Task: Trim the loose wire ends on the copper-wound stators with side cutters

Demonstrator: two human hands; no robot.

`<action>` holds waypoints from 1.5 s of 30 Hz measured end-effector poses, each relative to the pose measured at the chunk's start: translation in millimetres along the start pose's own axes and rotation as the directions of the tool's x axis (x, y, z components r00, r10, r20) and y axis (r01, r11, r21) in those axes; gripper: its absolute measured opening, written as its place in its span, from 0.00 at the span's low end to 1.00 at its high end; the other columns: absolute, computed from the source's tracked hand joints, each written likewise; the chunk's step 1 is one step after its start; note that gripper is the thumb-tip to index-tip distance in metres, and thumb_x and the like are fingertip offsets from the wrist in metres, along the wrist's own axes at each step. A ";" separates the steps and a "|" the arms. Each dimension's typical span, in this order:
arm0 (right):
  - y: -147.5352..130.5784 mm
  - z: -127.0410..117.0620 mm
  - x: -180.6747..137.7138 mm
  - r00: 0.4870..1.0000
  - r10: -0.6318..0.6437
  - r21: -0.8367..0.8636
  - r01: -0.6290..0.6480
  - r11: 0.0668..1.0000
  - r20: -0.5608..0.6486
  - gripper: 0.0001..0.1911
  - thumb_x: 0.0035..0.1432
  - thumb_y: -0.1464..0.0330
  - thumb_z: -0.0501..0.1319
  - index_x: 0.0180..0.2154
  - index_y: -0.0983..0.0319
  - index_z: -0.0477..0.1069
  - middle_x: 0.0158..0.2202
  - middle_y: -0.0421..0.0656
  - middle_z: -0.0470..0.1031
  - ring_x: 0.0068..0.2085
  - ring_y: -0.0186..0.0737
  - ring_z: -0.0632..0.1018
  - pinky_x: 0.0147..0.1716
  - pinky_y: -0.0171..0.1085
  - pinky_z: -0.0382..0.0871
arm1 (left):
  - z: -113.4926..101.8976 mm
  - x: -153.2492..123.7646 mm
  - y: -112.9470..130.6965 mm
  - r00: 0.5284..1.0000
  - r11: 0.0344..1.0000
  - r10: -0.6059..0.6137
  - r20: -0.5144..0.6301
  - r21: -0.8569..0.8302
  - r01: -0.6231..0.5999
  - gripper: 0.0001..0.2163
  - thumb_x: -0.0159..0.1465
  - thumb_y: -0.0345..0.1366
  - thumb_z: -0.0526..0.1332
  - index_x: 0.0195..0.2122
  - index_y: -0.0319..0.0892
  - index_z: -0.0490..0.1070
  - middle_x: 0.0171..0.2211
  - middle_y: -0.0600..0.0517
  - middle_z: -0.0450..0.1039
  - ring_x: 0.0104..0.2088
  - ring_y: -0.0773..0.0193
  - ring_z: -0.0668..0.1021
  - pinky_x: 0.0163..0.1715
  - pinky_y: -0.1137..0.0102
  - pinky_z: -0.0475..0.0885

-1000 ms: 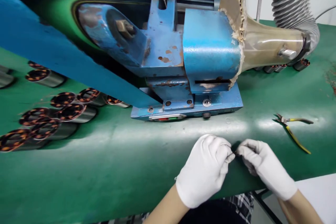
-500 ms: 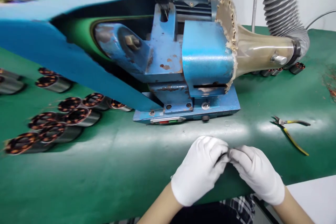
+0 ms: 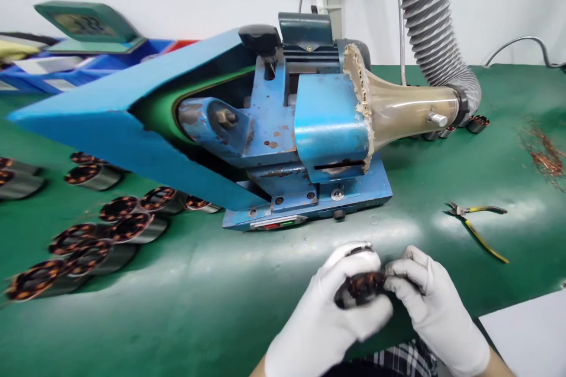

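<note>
Both my hands wear white gloves and meet at the near edge of the green table (image 3: 198, 300). My left hand (image 3: 327, 312) is wrapped around a small motor stator (image 3: 363, 286) with copper windings showing. My right hand (image 3: 431, 306) pinches at the stator's right side, fingers closed on it. Most of the stator is hidden by my fingers.
A blue belt sander machine (image 3: 265, 129) stands behind my hands, with a dust funnel (image 3: 398, 109) and grey ribbed hose (image 3: 428, 23). Several wound stators (image 3: 110, 230) lie at the left. Yellow-handled cutters (image 3: 475, 221) lie at the right, copper scraps (image 3: 546, 156) beyond them.
My hands have drawn closer to me and the stator's copper windings now show between them. The view has tilted up, revealing more of the machine and wall.
</note>
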State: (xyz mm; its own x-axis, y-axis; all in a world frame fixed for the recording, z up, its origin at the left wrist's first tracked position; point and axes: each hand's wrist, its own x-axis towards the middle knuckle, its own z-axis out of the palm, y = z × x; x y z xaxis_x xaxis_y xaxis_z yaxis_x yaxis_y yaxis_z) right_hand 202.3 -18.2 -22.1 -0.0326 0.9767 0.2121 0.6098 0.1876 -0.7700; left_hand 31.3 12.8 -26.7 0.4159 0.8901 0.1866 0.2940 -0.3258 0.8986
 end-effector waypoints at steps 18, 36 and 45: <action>-28.1 -18.9 8.3 0.927 0.313 0.322 -0.367 0.873 0.207 0.12 0.55 0.70 0.57 0.20 0.60 0.70 0.20 0.38 0.66 0.24 0.35 0.70 0.24 0.33 0.64 | -20.7 3.4 17.4 0.984 0.980 0.128 0.123 0.135 -0.144 0.26 0.58 0.27 0.64 0.55 0.51 0.60 0.52 0.45 0.62 0.53 0.54 0.70 0.51 0.60 0.71; -23.7 -3.0 3.1 0.925 0.378 0.296 -0.348 0.889 -0.048 0.08 0.53 0.70 0.58 0.23 0.60 0.70 0.23 0.38 0.67 0.26 0.34 0.70 0.27 0.33 0.63 | -24.4 9.3 24.8 0.949 0.991 0.118 0.291 0.024 -0.130 0.16 0.54 0.21 0.61 0.41 0.47 0.65 0.36 0.53 0.69 0.30 0.68 0.77 0.30 0.74 0.77; 7.6 12.2 16.8 0.800 0.414 0.332 -0.569 0.753 0.434 0.16 0.60 0.60 0.50 0.23 0.60 0.61 0.16 0.36 0.62 0.16 0.33 0.63 0.16 0.33 0.58 | -0.8 8.7 -15.1 0.954 0.876 0.278 0.110 0.378 -0.299 0.18 0.57 0.19 0.57 0.46 0.43 0.66 0.43 0.48 0.74 0.52 0.56 0.74 0.54 0.57 0.70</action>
State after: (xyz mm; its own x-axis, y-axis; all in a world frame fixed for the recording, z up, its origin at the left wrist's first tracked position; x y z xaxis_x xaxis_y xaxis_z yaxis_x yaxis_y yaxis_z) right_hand 196.8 0.9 -31.7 -0.1172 0.9046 -0.4097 0.2147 -0.3798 -0.8998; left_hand 29.7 25.7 -38.3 0.5731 0.7237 0.3844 0.4582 -0.6719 0.5818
